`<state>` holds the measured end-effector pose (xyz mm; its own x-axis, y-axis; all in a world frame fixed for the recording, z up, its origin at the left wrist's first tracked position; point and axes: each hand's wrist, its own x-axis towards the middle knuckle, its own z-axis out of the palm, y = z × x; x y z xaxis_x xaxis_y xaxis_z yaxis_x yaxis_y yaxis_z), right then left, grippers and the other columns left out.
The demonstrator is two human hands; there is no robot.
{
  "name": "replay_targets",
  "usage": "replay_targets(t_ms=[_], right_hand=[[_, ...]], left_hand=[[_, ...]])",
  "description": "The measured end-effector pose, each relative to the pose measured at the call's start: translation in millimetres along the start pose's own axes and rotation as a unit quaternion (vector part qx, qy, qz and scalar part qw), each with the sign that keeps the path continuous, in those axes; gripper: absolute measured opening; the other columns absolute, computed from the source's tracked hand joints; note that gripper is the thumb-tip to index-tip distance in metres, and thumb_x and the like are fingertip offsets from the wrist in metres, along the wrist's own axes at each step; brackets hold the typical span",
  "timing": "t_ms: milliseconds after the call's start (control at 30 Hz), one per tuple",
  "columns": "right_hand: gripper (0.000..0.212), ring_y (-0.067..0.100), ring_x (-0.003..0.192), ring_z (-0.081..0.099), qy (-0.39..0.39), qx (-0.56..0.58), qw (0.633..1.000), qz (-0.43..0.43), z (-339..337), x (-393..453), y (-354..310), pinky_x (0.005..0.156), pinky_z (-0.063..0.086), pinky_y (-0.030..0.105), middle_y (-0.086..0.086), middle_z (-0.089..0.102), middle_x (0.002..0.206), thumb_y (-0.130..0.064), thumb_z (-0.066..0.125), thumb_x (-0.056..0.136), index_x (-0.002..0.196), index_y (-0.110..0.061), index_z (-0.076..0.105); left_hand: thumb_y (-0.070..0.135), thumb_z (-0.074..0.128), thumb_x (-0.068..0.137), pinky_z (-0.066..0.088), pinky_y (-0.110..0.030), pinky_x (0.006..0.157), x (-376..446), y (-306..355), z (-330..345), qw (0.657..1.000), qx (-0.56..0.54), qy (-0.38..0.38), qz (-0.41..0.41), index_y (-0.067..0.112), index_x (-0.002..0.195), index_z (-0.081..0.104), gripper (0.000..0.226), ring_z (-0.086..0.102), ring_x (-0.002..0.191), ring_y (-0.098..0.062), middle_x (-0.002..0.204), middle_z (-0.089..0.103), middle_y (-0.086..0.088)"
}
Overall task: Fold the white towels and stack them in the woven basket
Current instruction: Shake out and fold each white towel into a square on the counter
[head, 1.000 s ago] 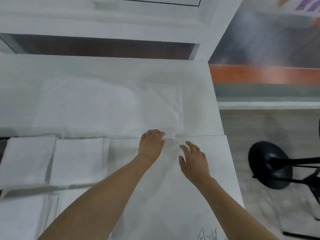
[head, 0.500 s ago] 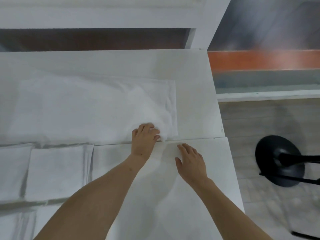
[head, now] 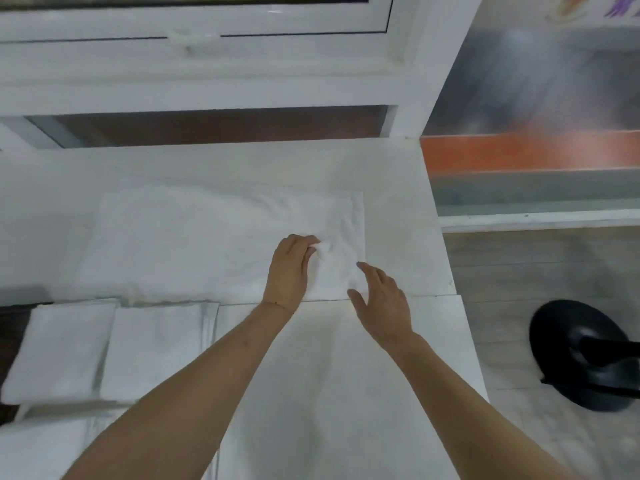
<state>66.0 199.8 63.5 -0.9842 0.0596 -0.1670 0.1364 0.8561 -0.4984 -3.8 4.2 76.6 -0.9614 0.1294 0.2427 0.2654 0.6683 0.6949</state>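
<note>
A white desk (head: 398, 174) fills the middle, with a second white slab (head: 346, 393) butted against its near edge. Beyond the far edge runs a white window frame (head: 207, 64) with a small latch (head: 192, 38). At right lies a pale wood-grain floor (head: 519, 265), where a black round chair base (head: 585, 355) stands. Far right, an orange band (head: 533, 150) crosses a frosted panel.

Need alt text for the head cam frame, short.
A person's left hand pinches a bunched fold near the right end of a white towel spread flat on a white table, while the right hand reaches toward it, fingers open. Two folded towels lie side by side at the lower left; a black stool base stands on the floor at right.
</note>
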Motion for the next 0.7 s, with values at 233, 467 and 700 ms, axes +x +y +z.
replay_targets(t_ms=[233,467,700], right_hand=[[0.08,0.022,0.151,0.033,0.06,0.071,0.993,-0.072,-51.4,20.0,-103.0,0.113,0.041,0.046,-0.002,0.032,0.166,-0.049,0.066,0.095,0.16,-0.026,0.026],[0.032,0.019,0.103,0.064,-0.004,0.106,0.993,-0.048,-88.5,-15.1,-200.1,0.09,0.053,0.04,-0.009,0.068,0.117,-0.053,0.063,0.095,0.115,-0.029,0.058],[0.01,0.012,0.078,0.06,0.028,0.269,0.96,-0.072,-139.2,-85.1,-219.9,0.066,0.047,0.028,-0.01,0.063,0.087,-0.034,0.056,0.102,0.095,-0.027,0.055]], left_hand=[[0.008,0.047,0.105,0.046,-0.026,0.093,28.2,58.6,-124.4,0.997,-0.003,0.047,0.062,0.012,0.113,0.067,0.022,0.057,0.101,-0.017,0.108,0.063,-0.002],[0.009,0.044,0.105,0.047,-0.022,0.089,30.7,130.3,-245.5,0.985,-0.08,0.099,0.116,0.021,0.109,0.061,0.022,0.058,0.101,-0.008,0.108,0.062,0.005],[0.026,0.032,0.111,0.042,-0.017,0.085,27.0,176.2,-330.4,0.979,-0.162,0.084,0.088,0.025,0.115,0.047,0.016,0.053,0.096,0.004,0.108,0.054,0.016]])
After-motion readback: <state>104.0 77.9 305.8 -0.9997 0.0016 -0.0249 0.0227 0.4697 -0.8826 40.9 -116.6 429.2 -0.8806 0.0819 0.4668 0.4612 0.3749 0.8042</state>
